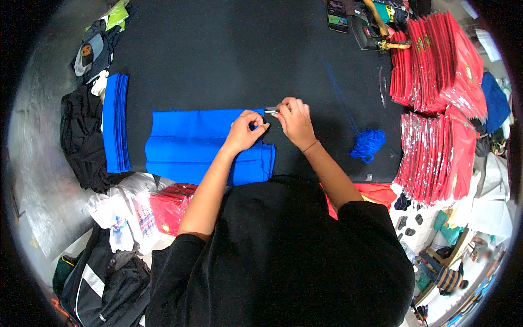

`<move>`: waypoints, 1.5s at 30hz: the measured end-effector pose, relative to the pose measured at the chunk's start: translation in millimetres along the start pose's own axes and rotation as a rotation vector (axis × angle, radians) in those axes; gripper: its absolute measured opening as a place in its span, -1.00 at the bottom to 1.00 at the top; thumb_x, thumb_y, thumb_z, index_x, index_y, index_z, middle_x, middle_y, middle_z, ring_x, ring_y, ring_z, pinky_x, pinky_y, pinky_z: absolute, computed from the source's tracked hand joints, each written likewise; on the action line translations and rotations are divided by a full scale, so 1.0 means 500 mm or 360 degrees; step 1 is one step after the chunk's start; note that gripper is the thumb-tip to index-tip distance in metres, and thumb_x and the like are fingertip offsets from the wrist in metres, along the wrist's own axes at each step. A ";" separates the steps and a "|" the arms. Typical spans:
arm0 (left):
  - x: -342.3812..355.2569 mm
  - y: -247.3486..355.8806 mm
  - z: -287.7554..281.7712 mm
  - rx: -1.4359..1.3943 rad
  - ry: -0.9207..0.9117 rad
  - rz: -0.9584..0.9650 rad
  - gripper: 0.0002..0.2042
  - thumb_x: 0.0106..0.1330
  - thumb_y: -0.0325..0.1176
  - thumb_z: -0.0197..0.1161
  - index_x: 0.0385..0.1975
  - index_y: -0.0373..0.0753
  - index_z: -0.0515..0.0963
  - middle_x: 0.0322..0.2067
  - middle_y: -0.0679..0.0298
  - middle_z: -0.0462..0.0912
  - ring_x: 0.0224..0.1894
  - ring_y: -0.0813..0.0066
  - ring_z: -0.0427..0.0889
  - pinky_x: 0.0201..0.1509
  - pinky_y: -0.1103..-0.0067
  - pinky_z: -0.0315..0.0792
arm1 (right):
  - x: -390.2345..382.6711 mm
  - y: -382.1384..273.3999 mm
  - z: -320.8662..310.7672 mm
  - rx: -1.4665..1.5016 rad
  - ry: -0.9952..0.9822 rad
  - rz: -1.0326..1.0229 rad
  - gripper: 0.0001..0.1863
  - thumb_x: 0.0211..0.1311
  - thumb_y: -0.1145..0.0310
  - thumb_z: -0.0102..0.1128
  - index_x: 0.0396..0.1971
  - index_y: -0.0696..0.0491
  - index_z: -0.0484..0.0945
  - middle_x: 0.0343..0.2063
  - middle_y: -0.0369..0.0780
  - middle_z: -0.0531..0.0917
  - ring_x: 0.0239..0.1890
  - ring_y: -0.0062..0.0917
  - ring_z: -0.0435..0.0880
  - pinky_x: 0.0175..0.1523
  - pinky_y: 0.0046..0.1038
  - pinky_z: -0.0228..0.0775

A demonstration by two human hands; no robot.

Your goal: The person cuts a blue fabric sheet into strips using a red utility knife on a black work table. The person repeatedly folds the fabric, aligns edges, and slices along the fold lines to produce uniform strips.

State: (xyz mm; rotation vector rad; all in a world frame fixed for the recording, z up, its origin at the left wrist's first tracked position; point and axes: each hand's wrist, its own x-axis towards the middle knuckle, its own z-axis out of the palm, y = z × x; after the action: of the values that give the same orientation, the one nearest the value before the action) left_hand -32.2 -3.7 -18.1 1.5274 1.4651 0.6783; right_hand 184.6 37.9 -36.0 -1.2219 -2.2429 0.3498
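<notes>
Starting at the left, leave the blue stack (115,122) clear of the blue cloth (188,135), which lies spread on the black table (229,54) in front of you, its right end beneath your left hand (243,132). Rest that hand lightly on the fabric so the upper right corner does not drift; its thumb and forefinger curl toward each other, but whether they pinch a thread cannot be told. Hold the small metal tool (271,111) at the corner, pinched in the fingers of your right hand (296,122), tip toward the cloth. If the step is trimming, set the tip parallel to the edge, catching only loose fibre, never the weave. Farther right, confine offcuts to the blue thread tangle (368,145), apart from the red packets (436,158).
</notes>
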 end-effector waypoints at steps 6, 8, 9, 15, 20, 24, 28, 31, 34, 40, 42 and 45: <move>-0.001 0.012 -0.025 -0.0276 0.0065 -0.0049 -0.82 0.31 -0.32 0.47 -0.38 -0.23 0.60 0.04 0.15 0.64 0.16 0.33 0.57 0.17 0.43 0.42 | 0.004 -0.085 -0.037 0.1037 -0.0229 0.0554 -0.39 0.16 0.53 0.27 0.28 0.07 0.48 -0.02 -0.12 0.65 -0.34 -0.46 0.64 -0.15 -0.41 0.51; 0.006 0.000 -0.024 -0.0298 0.0112 0.0031 -0.83 0.29 -0.32 0.49 -0.38 -0.23 0.64 0.07 0.10 0.59 0.14 0.32 0.58 0.17 0.46 0.46 | -0.012 -0.101 -0.002 0.1838 -0.0494 0.0763 -0.45 0.36 0.54 0.19 0.35 0.13 0.37 -0.17 -0.22 0.72 -0.50 -0.62 0.56 -0.30 -0.52 0.49; 0.011 -0.008 -0.023 -0.0352 0.0113 0.0046 -0.83 0.29 -0.31 0.49 -0.37 -0.23 0.64 0.08 0.10 0.59 0.17 0.32 0.57 0.19 0.46 0.45 | -0.015 -0.103 0.024 0.2013 -0.0514 0.0790 -0.50 0.41 0.54 0.14 0.32 0.13 0.38 -0.23 -0.23 0.70 -0.50 -0.65 0.54 -0.31 -0.53 0.47; -0.030 0.013 -0.098 0.0875 -0.0287 -0.0220 -0.39 0.54 0.06 0.12 0.53 0.04 0.27 0.63 0.18 -0.01 0.66 0.11 -0.06 0.55 -0.18 -0.18 | -0.034 -0.018 0.027 0.1868 -0.0490 0.0838 -0.77 0.54 0.47 -0.01 0.09 0.14 0.50 -0.40 -0.30 0.57 -0.39 -0.68 0.54 -0.31 -0.55 0.41; -0.035 0.001 -0.086 0.1090 -0.0502 -0.0336 -0.28 0.58 0.20 -0.09 0.64 0.13 -0.05 0.66 0.27 -0.36 0.68 0.21 -0.41 0.59 -0.16 -0.49 | -0.081 0.070 -0.130 0.0988 -0.0155 0.0669 -0.85 0.49 0.44 0.09 -0.08 0.16 0.57 -0.40 -0.18 0.66 -0.38 -0.44 0.67 -0.26 -0.34 0.50; -0.037 -0.006 -0.082 0.1059 -0.0476 -0.0332 -0.28 0.58 0.20 -0.10 0.64 0.12 -0.06 0.66 0.26 -0.37 0.68 0.20 -0.42 0.58 -0.18 -0.49 | -0.096 -0.005 -0.225 0.0361 -0.0338 0.0882 -0.84 0.42 0.39 0.19 -0.10 0.09 0.61 -0.52 0.04 0.68 -0.45 -0.05 0.73 -0.30 -0.12 0.52; -0.040 0.006 -0.084 0.1049 -0.0384 -0.0278 -0.32 0.57 0.15 -0.04 0.61 0.05 0.08 0.66 0.18 -0.22 0.68 0.14 -0.30 0.60 -0.14 -0.42 | -0.122 -0.144 -0.173 0.0632 -0.0907 0.0742 -0.41 0.25 -0.23 0.34 -0.37 0.11 0.66 -0.55 -0.03 0.71 -0.48 -0.05 0.72 -0.27 -0.12 0.57; -0.054 0.010 -0.076 0.0941 0.0054 -0.0065 -0.44 0.56 0.03 0.06 0.48 -0.06 0.37 0.58 0.07 0.11 0.64 0.07 -0.01 0.62 -0.04 -0.22 | -0.124 -0.233 -0.142 0.0445 -0.0862 0.0693 -0.39 0.24 -0.25 0.35 -0.51 0.09 0.60 -0.61 -0.07 0.66 -0.52 -0.13 0.70 -0.32 -0.19 0.52; -0.112 0.061 -0.089 0.0952 0.0269 0.0135 -0.55 0.53 -0.06 0.12 0.27 -0.17 0.59 0.43 0.02 0.41 0.55 0.01 0.22 0.59 0.02 -0.05 | -0.148 -0.236 -0.093 0.0506 -0.0741 0.0684 -0.39 0.30 -0.27 0.26 -0.52 0.05 0.57 -0.58 -0.06 0.68 -0.48 -0.01 0.70 -0.29 -0.07 0.53; -0.217 0.033 -0.059 0.1216 0.0372 -0.0001 -0.50 0.53 0.04 0.09 0.31 -0.12 0.55 0.45 0.07 0.39 0.55 0.02 0.19 0.58 -0.03 -0.15 | -0.158 -0.174 -0.135 0.1084 -0.0577 0.0810 -0.66 0.50 0.17 0.22 -0.41 0.14 0.56 -0.54 -0.14 0.60 -0.46 -0.43 0.62 -0.29 -0.28 0.45; -0.222 0.028 -0.057 0.1233 0.0377 -0.0001 -0.50 0.53 0.05 0.09 0.32 -0.10 0.54 0.45 0.09 0.39 0.54 0.04 0.20 0.59 -0.01 -0.16 | -0.158 -0.162 -0.122 0.1261 -0.0413 0.0805 -0.76 0.51 0.34 0.20 -0.38 0.16 0.56 -0.45 -0.21 0.59 -0.39 -0.56 0.51 -0.20 -0.44 0.41; -0.217 0.031 -0.056 0.1233 0.0386 0.0022 -0.50 0.53 0.06 0.08 0.29 -0.11 0.57 0.42 0.08 0.42 0.52 0.05 0.23 0.59 0.00 -0.16 | -0.148 -0.170 -0.076 0.1491 -0.0108 0.0694 -0.79 0.54 0.37 0.15 -0.37 0.11 0.54 -0.34 -0.28 0.62 -0.34 -0.62 0.47 -0.10 -0.56 0.36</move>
State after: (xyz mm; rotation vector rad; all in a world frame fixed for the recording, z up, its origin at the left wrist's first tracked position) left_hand -65.3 -101.2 28.2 2.0786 2.0468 0.3076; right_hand 180.2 -72.2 9.4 -1.1203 -1.4782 1.4231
